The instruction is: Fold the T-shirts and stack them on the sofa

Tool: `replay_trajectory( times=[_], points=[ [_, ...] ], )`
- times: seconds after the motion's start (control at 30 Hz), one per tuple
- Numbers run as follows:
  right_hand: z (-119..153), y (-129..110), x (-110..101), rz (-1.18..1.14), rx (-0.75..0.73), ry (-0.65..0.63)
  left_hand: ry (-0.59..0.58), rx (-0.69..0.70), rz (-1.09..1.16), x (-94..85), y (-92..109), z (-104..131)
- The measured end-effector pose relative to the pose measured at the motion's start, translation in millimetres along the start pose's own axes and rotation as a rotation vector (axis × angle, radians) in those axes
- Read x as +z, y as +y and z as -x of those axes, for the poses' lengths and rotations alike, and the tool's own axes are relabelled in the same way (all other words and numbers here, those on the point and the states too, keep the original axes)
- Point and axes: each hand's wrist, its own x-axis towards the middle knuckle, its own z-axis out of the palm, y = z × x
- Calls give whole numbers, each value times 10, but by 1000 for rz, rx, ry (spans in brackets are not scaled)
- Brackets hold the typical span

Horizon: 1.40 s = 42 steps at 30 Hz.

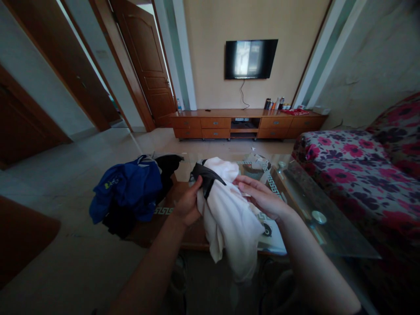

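A white garment [229,210] with a black band hangs bunched between my hands, over the near edge of a glass-topped coffee table [341,236]. My left hand [188,203] is closed on its left side, thumb on top beside the black band. On the right, my right hand [260,197] pinches the cloth near its upper right part; some fingertips are hidden by fabric. A heap of clothes lies on the table's left side, with a blue garment [131,188] on top and black cloth [169,168] beside and under it.
Right of the table stands a sofa with a floral cover [348,153]. Beyond the table a low wooden cabinet [215,127] carries bottles and cans [275,104]. A television [251,59] hangs above it. A wooden door [144,57] stands at the back left.
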Motion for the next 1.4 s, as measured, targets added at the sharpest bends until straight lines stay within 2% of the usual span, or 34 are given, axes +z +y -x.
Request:
replay_trajectory(
  times=[0.1, 0.3, 0.43, 0.57, 0.67, 0.8, 0.87, 0.93, 1.03, 1.1, 1.2, 1.27, 1.33, 1.4],
  points=[
    [-2, 30, -84, 153, 27, 28, 44, 44, 94, -2, 102, -36],
    [66, -31, -220, 448, 19, -52, 87, 126, 162, -110, 132, -105],
    [81, 86, -275, 681, 113, -62, 109, 158, 193, -108, 160, -93],
    [52, 223, -222, 812, 162, -56, 119, 169, 201, -92, 191, -72],
    [24, 216, -92, 799, 16, 18, 105, 169, 190, -100, 182, -67],
    [-4, 114, 120, 593, -228, 69, 30, 103, 141, -55, 125, -50],
    [-26, 91, 171, 517, -263, 47, 6, 62, 112, 3, 85, -30],
    [-62, 102, 161, 460, -246, 80, -1, 51, 67, 54, 41, -3],
    [-118, 126, 67, 313, -232, 256, -3, 41, -116, 61, -20, 48],
    [-136, 110, -7, 209, -249, 334, -18, -17, -353, 12, -43, 90],
    [-122, 32, -97, 179, -306, 361, -140, -140, -817, -85, -48, 136],
    [-90, -35, -124, 261, -370, 390, -244, -159, -1073, -122, -48, 134],
    [-45, -99, -106, 344, -402, 388, -244, -75, -1191, -114, -56, 105],
    [10, -153, -29, 317, -368, 323, -134, 97, -1148, -61, -70, 73]
  ],
)
